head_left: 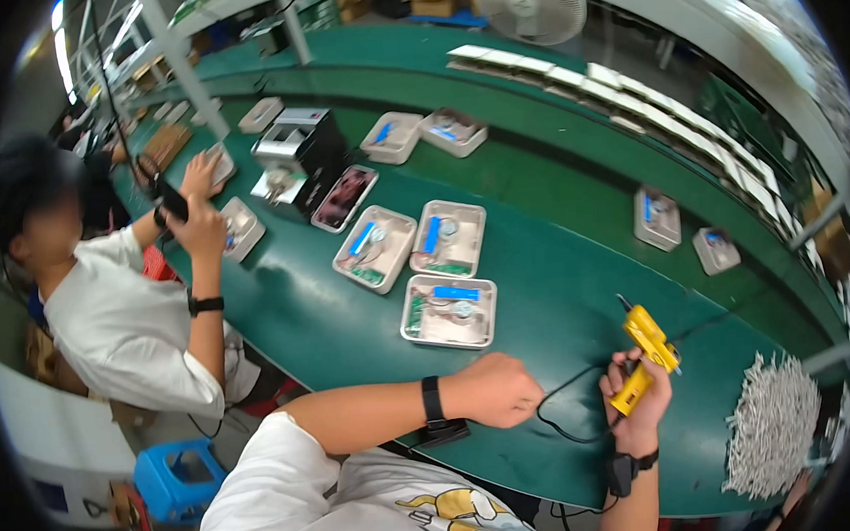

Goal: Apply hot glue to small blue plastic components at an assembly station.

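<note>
In my right hand (636,389) is a yellow glue gun (646,337), gripped by the handle with its dark nozzle tilted up and away. My left hand (497,390) is closed in a loose fist over the table's near edge; what its fingers hold, if anything, is hidden. A black cord (561,433) loops between the two hands, passing close by the left fingertips. Just beyond the left hand, an off-white tray (450,343) carries a blue block, a green board, wires and a round part. Two similar trays (376,285) (447,203) sit behind it.
Right of me lies a heap of thin whitish sticks (772,425). Further trays (658,246) stand on the green table (551,288). A black-and-silver machine (301,157) is at the far left, near a seated co-worker (129,300) holding a dark tool. A blue stool (179,478) stands lower left.
</note>
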`<state>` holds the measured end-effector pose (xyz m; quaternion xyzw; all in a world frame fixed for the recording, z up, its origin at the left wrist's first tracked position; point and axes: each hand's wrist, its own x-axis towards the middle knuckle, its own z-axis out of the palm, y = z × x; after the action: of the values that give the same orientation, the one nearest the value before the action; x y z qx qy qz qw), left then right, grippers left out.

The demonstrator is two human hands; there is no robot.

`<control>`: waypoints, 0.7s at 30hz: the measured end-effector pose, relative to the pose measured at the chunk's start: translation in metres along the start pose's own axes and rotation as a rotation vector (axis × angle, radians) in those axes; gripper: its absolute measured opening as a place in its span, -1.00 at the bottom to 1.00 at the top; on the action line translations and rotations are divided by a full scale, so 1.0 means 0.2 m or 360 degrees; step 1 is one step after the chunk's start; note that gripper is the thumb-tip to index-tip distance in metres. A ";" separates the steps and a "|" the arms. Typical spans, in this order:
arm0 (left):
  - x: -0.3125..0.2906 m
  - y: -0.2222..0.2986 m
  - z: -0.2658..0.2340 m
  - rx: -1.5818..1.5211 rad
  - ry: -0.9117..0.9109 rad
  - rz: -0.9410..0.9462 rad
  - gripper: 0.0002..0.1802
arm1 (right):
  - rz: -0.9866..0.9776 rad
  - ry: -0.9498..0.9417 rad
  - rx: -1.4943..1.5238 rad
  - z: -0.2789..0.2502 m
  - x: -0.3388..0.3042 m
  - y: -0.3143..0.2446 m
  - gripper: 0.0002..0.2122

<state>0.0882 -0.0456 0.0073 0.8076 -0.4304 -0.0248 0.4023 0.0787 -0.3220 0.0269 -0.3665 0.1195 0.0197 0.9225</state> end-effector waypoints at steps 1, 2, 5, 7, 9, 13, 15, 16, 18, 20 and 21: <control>0.01 0.01 -0.01 0.0037 -0.0019 -0.0089 -0.65 | 0.0013 -0.0001 -0.0037 -0.02 0.01 0.00 -0.78; 0.03 0.05 -0.04 0.0044 -0.0060 -0.0028 -0.65 | 0.0027 -0.0009 -0.0069 -0.03 0.01 -0.01 -0.77; 0.11 0.20 -0.20 0.0188 -0.0129 0.0000 -0.60 | 0.0026 -0.0003 -0.0039 -0.07 0.01 -0.03 -0.77; 0.29 0.22 -0.41 0.0184 0.0052 -0.0100 -0.71 | -0.0023 0.0021 -0.0069 -0.13 -0.02 -0.04 -0.77; 0.46 0.02 -0.69 0.0305 0.0443 -0.0303 -0.83 | 0.0015 0.0006 -0.0113 -0.10 0.01 -0.02 -0.77; 0.60 -0.86 -1.11 0.1035 0.0599 -0.0571 -0.73 | 0.0023 -0.0058 -0.0053 -0.10 0.06 0.02 -0.76; 0.65 -1.07 -1.16 0.1362 0.0551 -0.0546 -0.64 | 0.0022 -0.0052 -0.0015 -0.13 0.06 0.00 -0.75; 0.67 -1.11 -1.15 0.1533 0.0497 -0.0599 -0.59 | 0.0028 -0.0050 0.0016 -0.13 0.05 0.00 -0.75; 0.71 -1.20 -1.14 0.1702 0.0439 -0.0653 -0.55 | 0.0068 -0.0069 0.0077 -0.14 0.05 0.01 -0.75; 0.70 -1.26 -1.18 0.1532 0.0193 -0.0728 -0.55 | 0.0081 -0.0032 0.0067 -0.12 0.05 -0.01 -0.75; 0.64 -1.28 -1.22 0.1456 0.0084 -0.0797 -0.55 | 0.0111 -0.0017 0.0052 -0.09 0.05 -0.01 -0.75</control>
<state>0.4354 0.0943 0.0398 0.9794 -0.1807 0.0905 0.0008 0.0856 -0.3360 0.0134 -0.3467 0.1275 0.0518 0.9278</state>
